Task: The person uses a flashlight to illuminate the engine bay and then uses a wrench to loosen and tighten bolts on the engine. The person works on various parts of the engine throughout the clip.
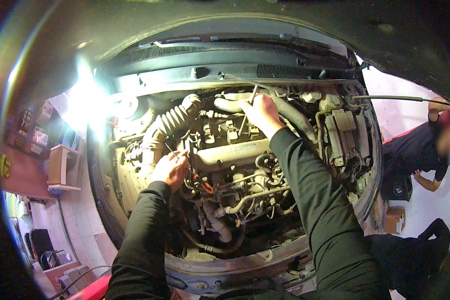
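I am leaning over a dusty car engine bay with both forearms in dark sleeves. My right hand (262,112) is closed around a long, thin metal tool (255,91) that reaches down among the fittings behind the pale, lettered engine cover (220,156). My left hand (172,169) pinches a slender tool (170,149) at the left end of that cover, beside a ribbed intake hose (166,127). An orange loop (207,187) shows just below and right of it. The lower tip of the left tool is hidden by my fingers.
The raised hood (225,15) arches overhead, with a strut (395,98) at right. A bright lamp (90,95) glares at left, near shelving (62,167). Another person (410,150) leans at the right; more dark clothing (405,260) and a cardboard box (395,220) are below.
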`<act>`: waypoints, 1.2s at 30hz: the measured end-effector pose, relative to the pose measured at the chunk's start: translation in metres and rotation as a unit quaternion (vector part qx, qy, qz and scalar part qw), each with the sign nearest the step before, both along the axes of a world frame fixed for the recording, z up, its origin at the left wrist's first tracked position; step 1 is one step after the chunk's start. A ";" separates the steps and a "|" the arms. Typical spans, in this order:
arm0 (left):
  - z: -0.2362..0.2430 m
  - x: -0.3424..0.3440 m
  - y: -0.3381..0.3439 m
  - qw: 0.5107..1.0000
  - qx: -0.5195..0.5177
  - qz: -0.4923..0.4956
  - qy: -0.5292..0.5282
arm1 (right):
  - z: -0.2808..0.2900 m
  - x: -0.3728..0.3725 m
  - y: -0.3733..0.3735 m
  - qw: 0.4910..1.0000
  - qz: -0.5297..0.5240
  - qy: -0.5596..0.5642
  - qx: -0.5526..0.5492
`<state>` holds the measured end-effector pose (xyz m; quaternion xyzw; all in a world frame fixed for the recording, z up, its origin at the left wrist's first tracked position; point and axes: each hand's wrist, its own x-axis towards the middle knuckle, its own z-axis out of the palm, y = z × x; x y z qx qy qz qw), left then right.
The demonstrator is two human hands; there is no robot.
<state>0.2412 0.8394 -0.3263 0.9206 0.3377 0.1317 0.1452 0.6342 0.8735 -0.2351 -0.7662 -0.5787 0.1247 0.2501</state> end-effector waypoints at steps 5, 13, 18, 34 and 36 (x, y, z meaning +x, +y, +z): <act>-0.002 -0.001 0.000 1.000 0.013 0.001 0.004 | 0.003 -0.002 0.000 0.999 0.016 -0.025 0.020; -0.010 -0.002 0.001 0.999 0.025 -0.007 -0.046 | 0.005 0.003 0.002 0.999 0.002 0.030 -0.043; -0.008 0.000 0.001 0.999 0.009 0.001 -0.046 | 0.004 0.003 0.002 0.996 0.003 0.077 -0.036; -0.007 -0.002 0.001 0.998 -0.063 0.016 -0.024 | -0.010 0.011 0.006 0.995 0.051 0.081 -0.021; -0.012 -0.003 0.003 0.999 0.029 -0.014 -0.021 | -0.013 0.008 0.004 0.994 0.026 0.102 0.003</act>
